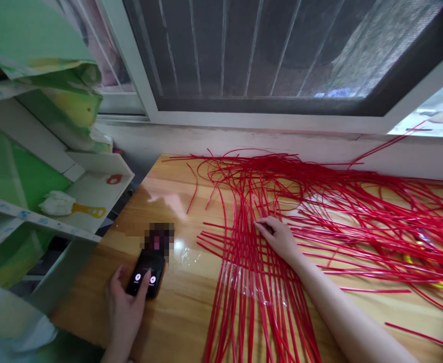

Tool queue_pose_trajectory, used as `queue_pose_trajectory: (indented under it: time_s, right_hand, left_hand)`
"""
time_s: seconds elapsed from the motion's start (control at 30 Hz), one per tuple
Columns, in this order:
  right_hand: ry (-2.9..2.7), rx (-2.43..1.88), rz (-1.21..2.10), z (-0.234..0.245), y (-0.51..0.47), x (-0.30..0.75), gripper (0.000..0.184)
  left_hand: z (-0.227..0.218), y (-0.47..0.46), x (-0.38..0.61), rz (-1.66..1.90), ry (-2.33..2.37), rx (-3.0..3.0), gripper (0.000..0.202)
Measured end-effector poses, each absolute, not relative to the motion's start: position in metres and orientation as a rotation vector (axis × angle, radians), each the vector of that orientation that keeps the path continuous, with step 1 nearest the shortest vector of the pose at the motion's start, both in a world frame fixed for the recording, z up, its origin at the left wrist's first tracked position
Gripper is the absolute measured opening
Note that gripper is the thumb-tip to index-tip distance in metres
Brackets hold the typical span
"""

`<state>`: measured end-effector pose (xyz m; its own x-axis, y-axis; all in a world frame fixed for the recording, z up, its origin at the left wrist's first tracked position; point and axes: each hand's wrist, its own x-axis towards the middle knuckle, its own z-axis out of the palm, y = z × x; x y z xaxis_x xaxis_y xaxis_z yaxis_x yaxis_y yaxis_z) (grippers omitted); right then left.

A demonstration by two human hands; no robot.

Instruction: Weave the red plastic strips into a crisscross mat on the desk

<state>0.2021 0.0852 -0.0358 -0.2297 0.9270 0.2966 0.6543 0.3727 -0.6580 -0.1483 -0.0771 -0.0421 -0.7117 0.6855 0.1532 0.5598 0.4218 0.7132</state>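
A black smartphone (142, 285) with a lit screen is at the table's left side. My left hand (125, 302) grips its lower end, thumb over the screen and fingers along the left edge. Many thin, glossy red strips (251, 322) run lengthwise in front of me, crossed by others into an open weave (244, 242). Clear tape (244, 283) lies across the lengthwise strips. My right hand (277, 234) rests at the weave's upper right, thumb and forefinger closed in a pinch on a red strip; the exact strip is hard to make out.
A tangled heap of loose red strips (357, 191) spreads along the back and right of the wooden table (183, 312). Yellow-handled tool parts (410, 262) lie among them. A window (266, 121) stands behind. White shelves (96, 186) with a yellow-handled brush (88, 210) are at left.
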Motion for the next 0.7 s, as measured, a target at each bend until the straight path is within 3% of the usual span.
queue_pose_trajectory:
  time_s: [0.17,0.3,0.47,0.7]
  right_hand:
    - [-1.922,-1.389,0.551,-0.038,0.088,0.204,0.024]
    - [-1.808,-1.428,0.572,-0.038,0.091,0.205,0.025]
    - [-1.817,-1.386,0.547,-0.03,0.09,0.206,0.024]
    - [-1.871,-1.364,0.57,-0.027,0.096,0.212,0.026]
  left_hand:
    - [-0.03,-0.079,-0.134,1.328,2.487,1.097,0.063]
    - [0.001,-0.057,-0.089,1.538,2.163,1.521,0.035]
    - [0.023,0.01,-0.006,0.997,1.521,2.074,0.022]
    - [-0.006,0.073,0.047,0.65,1.642,2.288,0.016]
